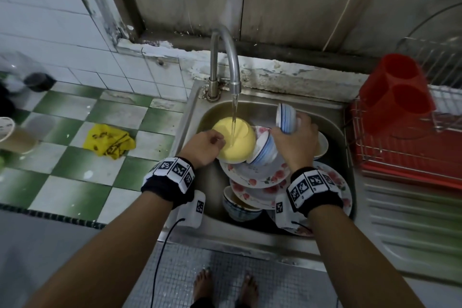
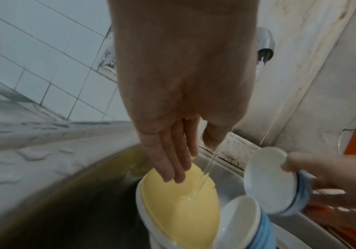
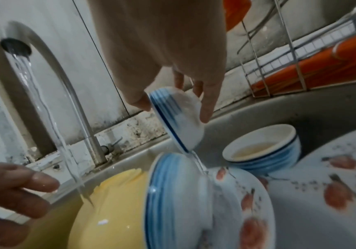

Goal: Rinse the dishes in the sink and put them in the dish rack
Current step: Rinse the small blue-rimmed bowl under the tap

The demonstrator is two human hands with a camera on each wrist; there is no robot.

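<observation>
Head view: rinsing is under way. The right hand (image 1: 295, 142) grips a small blue-striped bowl (image 1: 286, 117) tipped above the sink (image 1: 335, 122), beside the tap stream; the left hand (image 1: 203, 146) steadies a yellow bowl (image 1: 236, 142) under the water. The red dish rack (image 1: 400, 155) stands right of the sink.

Left wrist view: the left fingers (image 2: 168, 161) lie straight on the yellow bowl's rim.

Right wrist view: thumb and fingers pinch the small bowl, draining. Next, I judge, it must be carried rightward into the rack. No readable writing anywhere.
</observation>
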